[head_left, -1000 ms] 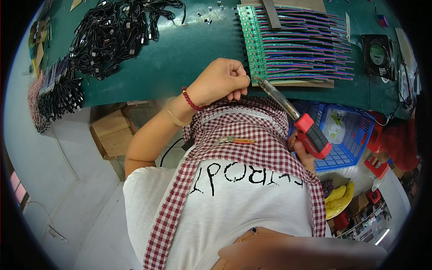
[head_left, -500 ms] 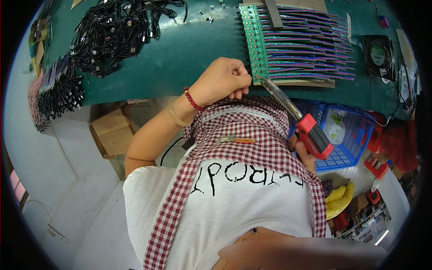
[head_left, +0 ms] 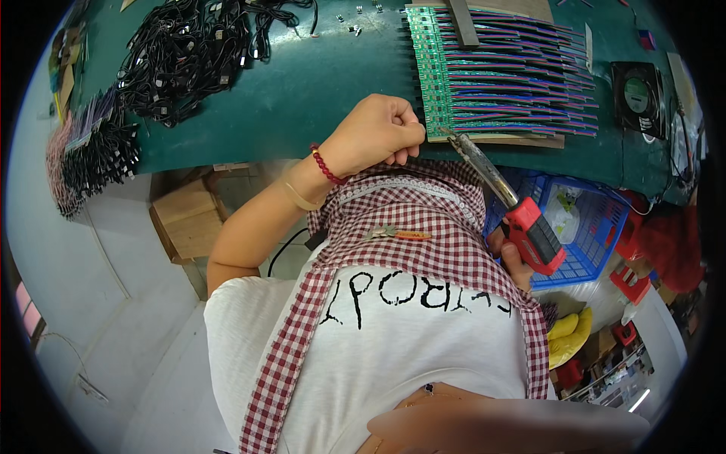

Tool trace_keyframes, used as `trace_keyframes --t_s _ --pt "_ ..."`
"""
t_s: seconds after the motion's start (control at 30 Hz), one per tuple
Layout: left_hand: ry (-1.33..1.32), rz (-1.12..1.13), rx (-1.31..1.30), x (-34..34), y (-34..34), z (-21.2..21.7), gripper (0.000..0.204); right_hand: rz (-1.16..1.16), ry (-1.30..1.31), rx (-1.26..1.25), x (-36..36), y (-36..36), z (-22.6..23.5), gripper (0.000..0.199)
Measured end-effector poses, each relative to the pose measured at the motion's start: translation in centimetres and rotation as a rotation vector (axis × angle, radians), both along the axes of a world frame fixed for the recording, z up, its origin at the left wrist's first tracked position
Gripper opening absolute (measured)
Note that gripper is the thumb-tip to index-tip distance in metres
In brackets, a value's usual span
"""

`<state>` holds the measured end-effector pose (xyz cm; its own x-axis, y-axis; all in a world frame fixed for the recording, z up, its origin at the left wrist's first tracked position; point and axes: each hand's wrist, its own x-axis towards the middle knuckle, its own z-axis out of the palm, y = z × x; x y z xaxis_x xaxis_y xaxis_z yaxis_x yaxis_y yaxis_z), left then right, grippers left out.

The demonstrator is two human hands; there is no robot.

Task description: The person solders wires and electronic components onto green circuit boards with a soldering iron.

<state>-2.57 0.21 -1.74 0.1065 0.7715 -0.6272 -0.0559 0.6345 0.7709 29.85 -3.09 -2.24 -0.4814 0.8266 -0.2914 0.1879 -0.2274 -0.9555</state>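
Note:
My left hand [head_left: 378, 135] is closed at the table's front edge, its fingertips pinched beside the near left corner of a row of green circuit boards [head_left: 435, 83]. Whatever sits between those fingers is hidden. A soldering iron [head_left: 493, 178] with a red and black handle is gripped in my right hand [head_left: 514, 261], which the handle and apron partly cover. Its metal tip points up and left, close to the nearest boards; whether it touches them I cannot tell. Bundles of thin coloured wires [head_left: 522, 83] run rightward from the boards.
A grey metal bar [head_left: 463, 23] lies across the boards. Tangled black cables [head_left: 189, 60] cover the far left, and more wires [head_left: 94, 147] hang over the left edge. A black round-faced device [head_left: 637, 98] stands at right. Below the table sits a blue basket [head_left: 582, 253].
The soldering iron has shifted slightly right and toward me, its tip drawing back from the near end of the boards. My left hand stays closed in nearly the same place.

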Motion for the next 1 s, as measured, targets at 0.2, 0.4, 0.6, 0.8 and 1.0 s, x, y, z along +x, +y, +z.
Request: trace_keyframes --t_s 0.2,0.4,0.6,0.8,1.0 --pt "-0.013 0.004 0.004 -0.1 0.2 -0.1 0.013 -0.026 0.062 -0.073 -0.8 0.1 0.5 0.016" --pt "0.006 0.034 0.012 0.0 -0.1 0.1 0.013 -0.047 0.2 -0.037 -1.9 0.9 0.2 0.035" --pt "0.051 -0.003 0.114 -0.1 -0.6 0.5 0.015 -0.168 0.372 0.047 -4.1 3.0 1.4 0.052" --pt "0.914 0.132 0.632 -5.6 -0.4 0.5 0.014 -0.274 0.464 0.102 -5.0 5.0 1.9 0.046" --pt "1.391 0.227 0.789 -14.1 2.4 -0.1 0.015 -0.207 0.572 0.094 -6.5 6.8 2.4 0.04"
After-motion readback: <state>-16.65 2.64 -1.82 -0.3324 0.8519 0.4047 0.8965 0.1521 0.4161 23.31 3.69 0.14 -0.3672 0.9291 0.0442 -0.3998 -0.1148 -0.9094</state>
